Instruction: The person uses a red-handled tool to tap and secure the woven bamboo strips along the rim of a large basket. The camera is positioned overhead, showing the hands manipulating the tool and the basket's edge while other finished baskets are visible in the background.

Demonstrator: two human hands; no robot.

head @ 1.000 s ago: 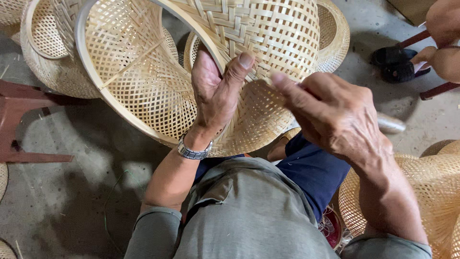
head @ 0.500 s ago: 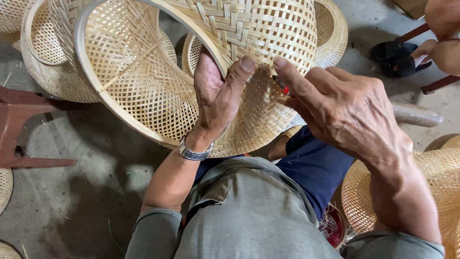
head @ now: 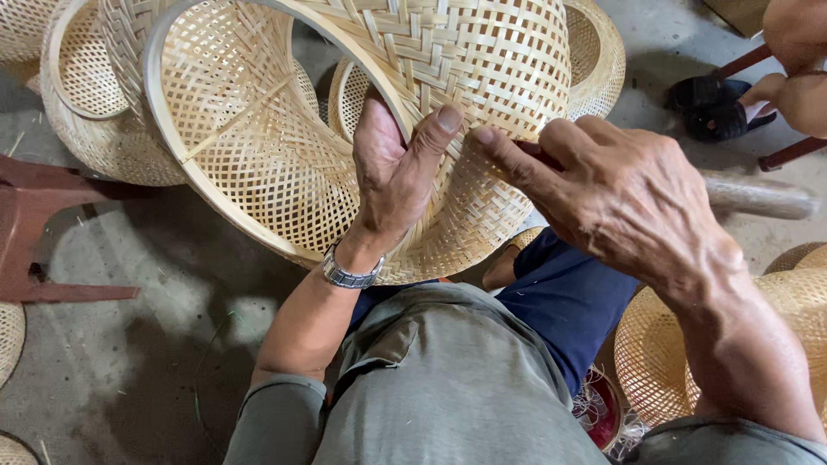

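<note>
Both hands grip what I see as a pale woven bamboo basket (head: 362,129): left hand (head: 392,168) clamps its rim, right hand (head: 620,194) pinches beside it.

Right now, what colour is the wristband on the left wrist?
Silver metal wristband, head view.

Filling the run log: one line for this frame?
left hand: grips woven bamboo basket | right hand: fingers on basket weave, red-handled tool under them

Matt woven bamboo basket (head: 284,164)
</note>
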